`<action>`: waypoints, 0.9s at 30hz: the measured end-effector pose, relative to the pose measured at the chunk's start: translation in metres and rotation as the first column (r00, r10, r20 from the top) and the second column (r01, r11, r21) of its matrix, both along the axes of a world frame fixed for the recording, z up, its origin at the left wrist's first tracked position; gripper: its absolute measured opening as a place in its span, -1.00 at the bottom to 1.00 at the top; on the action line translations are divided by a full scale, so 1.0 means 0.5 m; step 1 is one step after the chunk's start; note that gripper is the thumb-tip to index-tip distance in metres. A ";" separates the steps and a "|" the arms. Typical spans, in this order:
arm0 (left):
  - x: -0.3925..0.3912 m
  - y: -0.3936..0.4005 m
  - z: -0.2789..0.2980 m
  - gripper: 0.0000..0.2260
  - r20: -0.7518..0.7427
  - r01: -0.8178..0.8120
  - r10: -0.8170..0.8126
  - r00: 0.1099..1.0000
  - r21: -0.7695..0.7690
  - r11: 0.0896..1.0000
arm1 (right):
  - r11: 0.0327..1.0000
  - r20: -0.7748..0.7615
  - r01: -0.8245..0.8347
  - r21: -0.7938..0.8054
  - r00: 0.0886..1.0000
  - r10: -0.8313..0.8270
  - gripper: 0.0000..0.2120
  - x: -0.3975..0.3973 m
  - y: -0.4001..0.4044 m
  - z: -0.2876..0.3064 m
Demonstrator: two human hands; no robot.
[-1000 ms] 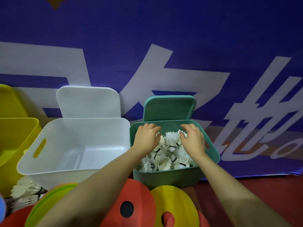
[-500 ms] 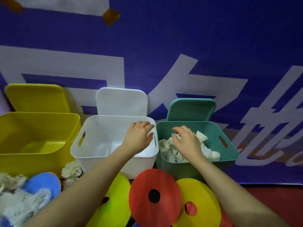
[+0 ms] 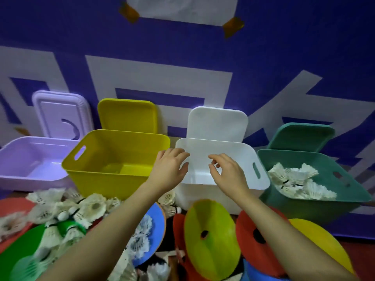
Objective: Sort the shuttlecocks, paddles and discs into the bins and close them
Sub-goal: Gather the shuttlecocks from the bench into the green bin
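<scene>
Head: hands [image 3: 199, 171] above white bin [image 3: 261, 179].

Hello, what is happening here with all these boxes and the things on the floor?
A person is sorting sports gear into four open bins. Both hands, left hand and right hand, hover empty over the white bin. The green bin already holds shuttlecocks. More loose shuttlecocks and discs lie in front. Lids lean behind, none closed.

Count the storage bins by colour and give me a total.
Purple bin: 1
Yellow bin: 1
White bin: 1
Green bin: 1
Total: 4
</scene>
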State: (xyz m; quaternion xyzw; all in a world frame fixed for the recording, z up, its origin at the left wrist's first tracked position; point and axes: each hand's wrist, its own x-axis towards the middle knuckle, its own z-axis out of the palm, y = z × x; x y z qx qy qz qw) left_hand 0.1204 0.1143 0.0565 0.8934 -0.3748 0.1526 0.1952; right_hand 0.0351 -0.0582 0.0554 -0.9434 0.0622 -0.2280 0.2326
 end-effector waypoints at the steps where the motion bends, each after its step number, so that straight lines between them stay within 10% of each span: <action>1: 0.009 0.035 -0.004 -0.74 0.007 -0.009 0.009 1.000 -0.009 1.000 | 1.000 0.008 -0.013 -0.004 1.000 0.013 -0.74 0.013 0.032 -0.005; 27: 0.018 0.550 -0.232 -0.40 -0.412 -0.207 0.326 0.851 0.307 0.929 | 0.918 -0.545 -0.353 0.181 0.741 0.392 -0.34 0.144 0.524 -0.240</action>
